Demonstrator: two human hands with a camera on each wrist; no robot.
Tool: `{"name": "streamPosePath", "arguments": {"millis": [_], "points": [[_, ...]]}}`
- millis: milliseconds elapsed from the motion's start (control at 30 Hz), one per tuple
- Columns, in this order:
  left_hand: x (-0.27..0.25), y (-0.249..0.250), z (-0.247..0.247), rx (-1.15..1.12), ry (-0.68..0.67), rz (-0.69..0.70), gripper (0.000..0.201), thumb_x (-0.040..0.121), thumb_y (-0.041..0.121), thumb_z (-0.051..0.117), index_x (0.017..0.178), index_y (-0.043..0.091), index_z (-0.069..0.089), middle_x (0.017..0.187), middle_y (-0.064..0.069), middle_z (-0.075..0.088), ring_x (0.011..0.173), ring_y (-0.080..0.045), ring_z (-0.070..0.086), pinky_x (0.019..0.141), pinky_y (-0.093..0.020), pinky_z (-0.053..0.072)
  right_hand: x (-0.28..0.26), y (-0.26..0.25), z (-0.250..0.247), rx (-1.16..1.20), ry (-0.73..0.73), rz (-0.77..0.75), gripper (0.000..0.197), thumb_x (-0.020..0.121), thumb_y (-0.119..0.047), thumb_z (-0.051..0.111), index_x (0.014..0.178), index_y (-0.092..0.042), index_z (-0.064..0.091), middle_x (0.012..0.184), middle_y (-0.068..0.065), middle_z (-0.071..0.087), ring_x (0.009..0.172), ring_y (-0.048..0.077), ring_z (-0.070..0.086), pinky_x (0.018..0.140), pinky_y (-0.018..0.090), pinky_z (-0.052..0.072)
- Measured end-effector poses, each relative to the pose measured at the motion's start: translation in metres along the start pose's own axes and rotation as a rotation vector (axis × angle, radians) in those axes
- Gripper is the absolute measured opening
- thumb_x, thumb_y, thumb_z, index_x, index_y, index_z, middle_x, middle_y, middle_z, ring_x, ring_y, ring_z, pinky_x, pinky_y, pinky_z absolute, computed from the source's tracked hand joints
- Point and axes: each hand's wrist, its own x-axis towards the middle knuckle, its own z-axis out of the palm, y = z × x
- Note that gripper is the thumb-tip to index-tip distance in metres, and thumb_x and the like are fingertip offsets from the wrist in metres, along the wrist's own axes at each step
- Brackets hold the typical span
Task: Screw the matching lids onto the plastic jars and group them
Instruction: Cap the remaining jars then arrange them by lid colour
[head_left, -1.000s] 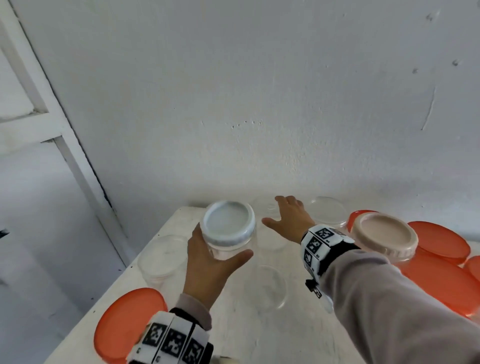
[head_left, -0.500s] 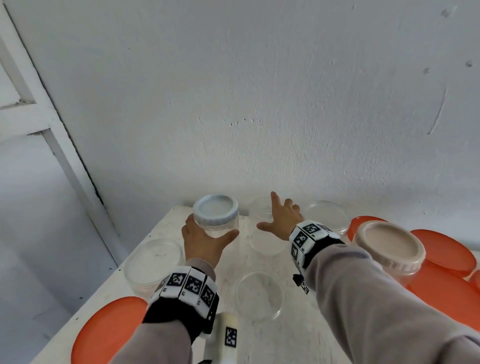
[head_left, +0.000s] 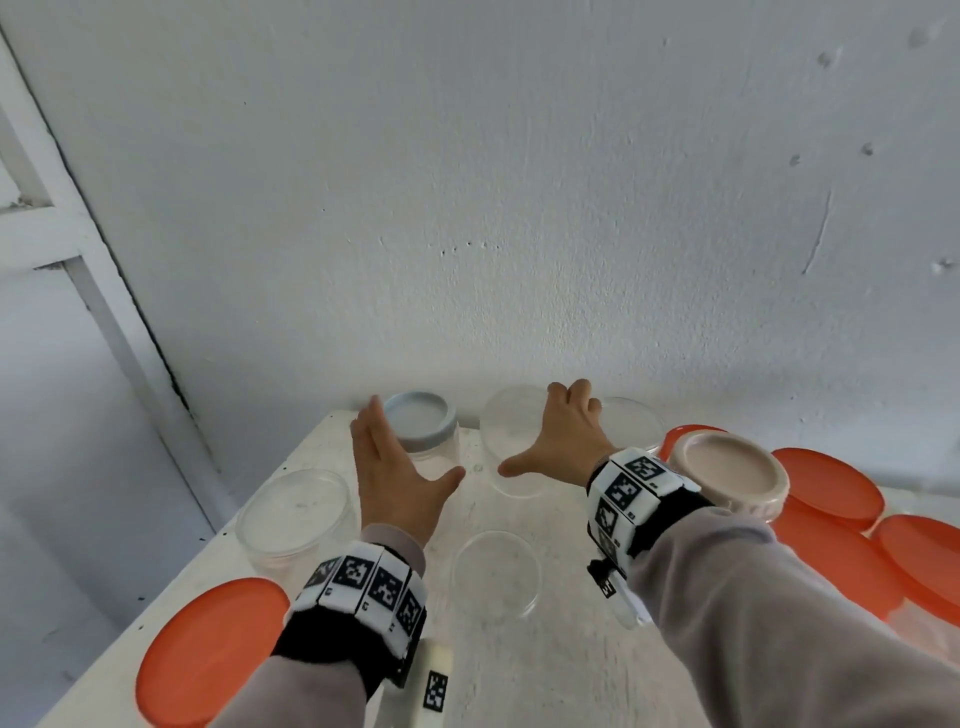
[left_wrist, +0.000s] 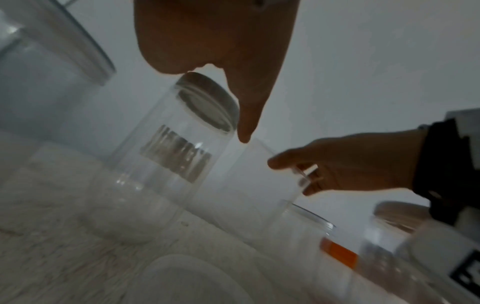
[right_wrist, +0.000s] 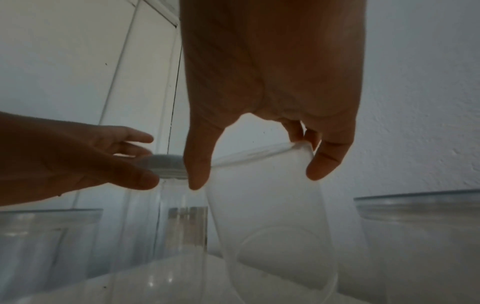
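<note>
A clear jar with a grey-blue lid stands at the back left of the white table, close to the wall. My left hand is beside it with straight, spread fingers and holds nothing; its thumb hangs next to the lid. My right hand reaches over an open clear jar just to the right. Its fingers curl over that jar's far rim and the thumb sticks out on the near side. This open jar looks tilted in the right wrist view.
Other open clear jars stand at the left, in the middle front and at the back. A beige-lidded jar and several orange lids crowd the right side. One orange lid lies front left.
My left hand carried the grey-lidded jar to the back left, set it down and let go. My right hand reached further over the open jar to its far rim.
</note>
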Motion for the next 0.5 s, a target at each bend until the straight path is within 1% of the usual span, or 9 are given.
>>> {"name": "streamPosePath", "arguments": {"millis": [33,100,133,200,267,333,400,433,500], "points": [[-0.005,0.004,0.0,0.029,0.008,0.085,0.111,0.071,0.023,0.08,0.149,0.013,0.002,0.157,-0.006,0.004,0.144,-0.013,-0.003,0.116,-0.028,0.006,-0.005,0.001,-0.002,0.022,0.028,-0.007,0.101,0.059,-0.053,0.084,0.129,-0.005,0.029,0.125,0.009,0.025,0.113,0.026,0.03,0.098,0.033,0.038],[-0.017,0.011,0.003,0.066,-0.023,0.244,0.097,0.078,0.024,0.074,0.149,0.012,0.009,0.158,-0.003,0.004,0.143,-0.007,-0.005,0.117,-0.026,0.005,-0.018,0.005,-0.006,0.075,0.091,-0.014,0.101,0.059,-0.053,0.083,0.129,-0.005,0.028,0.124,0.007,0.025,0.113,0.024,0.029,0.097,0.029,0.033],[-0.023,0.013,0.006,0.088,-0.066,0.312,0.09,0.081,0.024,0.071,0.149,0.011,0.013,0.158,-0.002,0.006,0.143,-0.006,-0.004,0.117,-0.024,0.006,-0.025,0.007,-0.008,0.105,0.132,-0.013,0.101,0.06,-0.053,0.082,0.129,-0.005,0.027,0.123,0.006,0.026,0.112,0.023,0.028,0.096,0.026,0.03],[-0.037,0.014,0.012,0.147,-0.186,0.42,0.076,0.087,0.028,0.063,0.148,0.013,0.02,0.157,0.002,0.011,0.142,-0.002,-0.002,0.113,-0.016,0.003,-0.039,0.012,-0.012,0.163,0.222,-0.01,0.1,0.06,-0.053,0.082,0.129,-0.007,0.027,0.121,0.004,0.025,0.109,0.019,0.025,0.09,0.023,0.023],[-0.048,0.011,0.021,0.197,-0.311,0.462,0.066,0.09,0.033,0.057,0.146,0.016,0.026,0.155,0.003,0.019,0.143,-0.003,0.006,0.111,-0.011,0.004,-0.054,0.018,-0.015,0.227,0.277,-0.006,0.107,0.059,-0.054,0.082,0.135,-0.011,0.021,0.115,-0.001,0.02,0.104,0.014,0.02,0.088,0.023,0.02],[-0.054,0.007,0.029,0.248,-0.421,0.425,0.062,0.09,0.036,0.055,0.144,0.016,0.03,0.151,0.002,0.027,0.142,-0.009,0.016,0.111,-0.014,0.013,-0.07,0.024,-0.017,0.266,0.288,-0.011,0.119,0.058,-0.057,0.081,0.145,-0.021,0.007,0.111,-0.003,0.015,0.103,0.013,0.017,0.09,0.025,0.02],[-0.055,0.004,0.036,0.321,-0.534,0.304,0.069,0.087,0.041,0.058,0.142,0.013,0.029,0.147,0.0,0.029,0.138,-0.013,0.023,0.111,-0.021,0.021,-0.084,0.029,-0.017,0.267,0.263,-0.012,0.123,0.057,-0.06,0.079,0.146,-0.031,-0.001,0.112,-0.003,0.015,0.106,0.016,0.019,0.091,0.027,0.022],[-0.055,0.003,0.039,0.379,-0.593,0.243,0.074,0.084,0.045,0.059,0.142,0.012,0.027,0.145,-0.001,0.029,0.137,-0.016,0.023,0.111,-0.025,0.024,-0.091,0.032,-0.018,0.274,0.253,-0.006,0.122,0.057,-0.06,0.079,0.146,-0.034,0.0,0.112,-0.002,0.015,0.109,0.018,0.021,0.091,0.028,0.023],[-0.053,0.0,0.044,0.524,-0.719,0.133,0.089,0.08,0.054,0.061,0.145,0.011,0.019,0.148,-0.005,0.023,0.14,-0.022,0.017,0.113,-0.034,0.024,-0.101,0.037,-0.018,0.302,0.24,0.001,0.118,0.056,-0.058,0.081,0.143,-0.034,0.004,0.112,-0.002,0.015,0.114,0.021,0.024,0.093,0.028,0.023]]}}
